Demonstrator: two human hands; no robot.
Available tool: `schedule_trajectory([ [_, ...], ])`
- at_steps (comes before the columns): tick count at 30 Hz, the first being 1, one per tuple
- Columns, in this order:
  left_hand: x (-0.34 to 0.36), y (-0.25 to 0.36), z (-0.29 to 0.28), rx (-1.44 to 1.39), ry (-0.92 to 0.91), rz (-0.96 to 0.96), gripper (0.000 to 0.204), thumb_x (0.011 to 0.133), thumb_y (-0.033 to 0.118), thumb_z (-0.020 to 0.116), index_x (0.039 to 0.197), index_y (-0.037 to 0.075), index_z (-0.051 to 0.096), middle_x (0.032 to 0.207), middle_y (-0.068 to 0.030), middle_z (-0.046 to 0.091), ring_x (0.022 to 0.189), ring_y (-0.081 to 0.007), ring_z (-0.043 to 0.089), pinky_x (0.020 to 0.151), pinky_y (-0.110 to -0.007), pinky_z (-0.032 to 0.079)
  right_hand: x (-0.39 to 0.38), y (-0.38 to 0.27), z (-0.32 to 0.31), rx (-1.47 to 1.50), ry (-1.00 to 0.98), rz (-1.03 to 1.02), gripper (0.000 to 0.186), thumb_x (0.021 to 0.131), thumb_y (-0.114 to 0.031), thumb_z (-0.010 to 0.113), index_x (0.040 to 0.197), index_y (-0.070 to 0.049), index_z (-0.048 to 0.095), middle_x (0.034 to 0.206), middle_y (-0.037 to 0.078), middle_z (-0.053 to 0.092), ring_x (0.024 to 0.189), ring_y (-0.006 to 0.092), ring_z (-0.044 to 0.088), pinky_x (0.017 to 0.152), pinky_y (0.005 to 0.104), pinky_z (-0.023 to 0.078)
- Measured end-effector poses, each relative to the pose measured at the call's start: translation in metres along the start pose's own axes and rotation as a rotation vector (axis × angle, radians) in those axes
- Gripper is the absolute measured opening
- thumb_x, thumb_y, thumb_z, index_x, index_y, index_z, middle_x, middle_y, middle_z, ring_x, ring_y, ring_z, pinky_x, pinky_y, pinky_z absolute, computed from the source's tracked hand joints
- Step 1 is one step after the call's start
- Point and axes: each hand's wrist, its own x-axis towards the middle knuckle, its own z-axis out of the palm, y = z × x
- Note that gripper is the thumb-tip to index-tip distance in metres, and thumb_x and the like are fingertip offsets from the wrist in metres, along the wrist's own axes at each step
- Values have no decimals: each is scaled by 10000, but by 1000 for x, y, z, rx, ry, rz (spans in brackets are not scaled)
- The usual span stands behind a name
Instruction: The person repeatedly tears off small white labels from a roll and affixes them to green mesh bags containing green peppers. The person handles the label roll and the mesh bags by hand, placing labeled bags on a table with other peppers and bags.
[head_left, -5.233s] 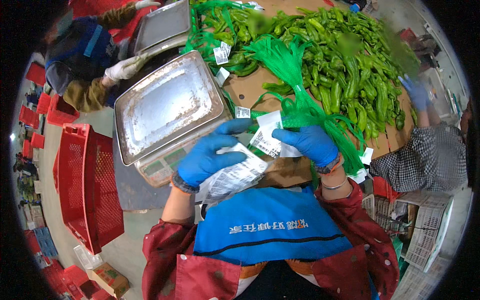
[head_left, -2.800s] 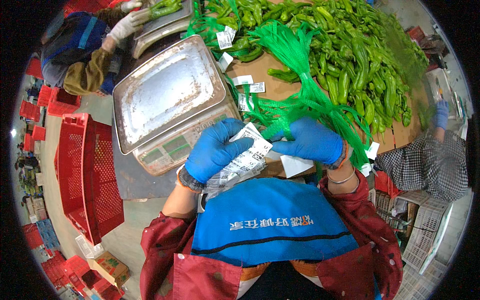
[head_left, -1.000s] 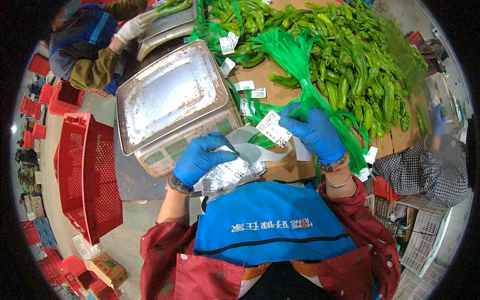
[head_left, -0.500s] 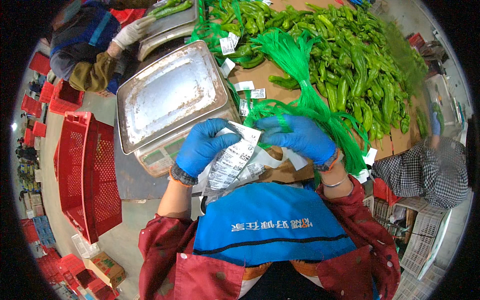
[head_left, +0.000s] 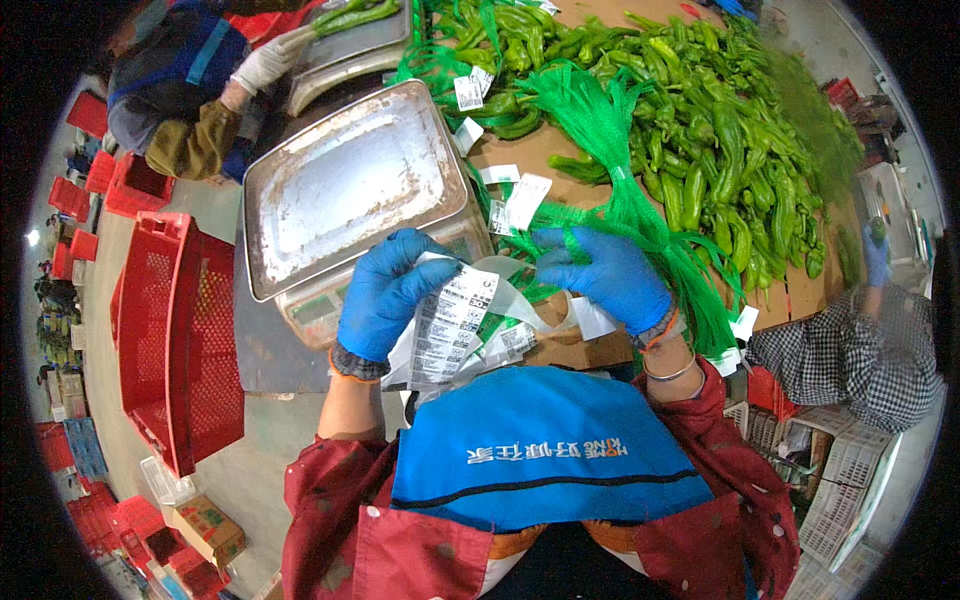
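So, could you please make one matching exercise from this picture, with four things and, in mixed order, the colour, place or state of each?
1. left hand
2. nearest scale
3. peppers
4. big crate

A. silver top with brown marks
B. red, left of the scale
C. green, in a heap
D. holding a strip of labels

Pairs: 1-D, 2-A, 3-C, 4-B

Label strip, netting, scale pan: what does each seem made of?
Label strip: probably paper, white and matte, thin and sheet-like; it could be film.
Netting: likely plastic, faintly shiny, with fine green strands bunching softly.
Scale pan: metal, possibly steel, worn but shiny, with bright reflections and brownish stains.
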Motion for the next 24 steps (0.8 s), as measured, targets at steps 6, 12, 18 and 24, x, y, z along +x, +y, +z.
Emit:
schedule_trajectory([
  [6, 3, -4, 19, 123, -10, 187, 137, 811, 115, 678, 885, 1, 660, 759, -48, 595, 685, -108, 511, 623, -257, 416, -6, -31, 14, 701, -189, -29, 353, 786, -106, 703, 1115, -10, 618, 1027, 105, 650, 936, 126, 602, 837, 270, 487],
  [12, 4, 1, 23, -77, 9, 94, 326, 769, 94, 724, 1066, 21, 609, 991, -57, 643, 858, -119, 574, 809, -258, 466, -6, -28, 18, 221, -6, 45, 261, 796, -192, 710, 987, -20, 660, 754, 40, 611, 684, 97, 553, 612, 256, 444],
  [18, 3, 1, 27, -101, -49, -128, 281, 778, 99, 730, 1012, 0, 612, 889, -34, 642, 783, -80, 573, 701, -230, 480, -9, -33, 19, 212, 27, -89, 248, 799, -180, 701, 988, -23, 665, 793, 69, 639, 704, 109, 585, 619, 266, 464],
  [24, 2, -10, 25, 127, -3, -99, 203, 800, 142, 722, 923, -4, 652, 746, -3, 617, 667, -43, 502, 582, -214, 437, -11, -36, 19, 282, 38, -77, 244, 823, -170, 670, 1028, -38, 656, 851, 97, 670, 748, 117, 633, 661, 271, 506],
])
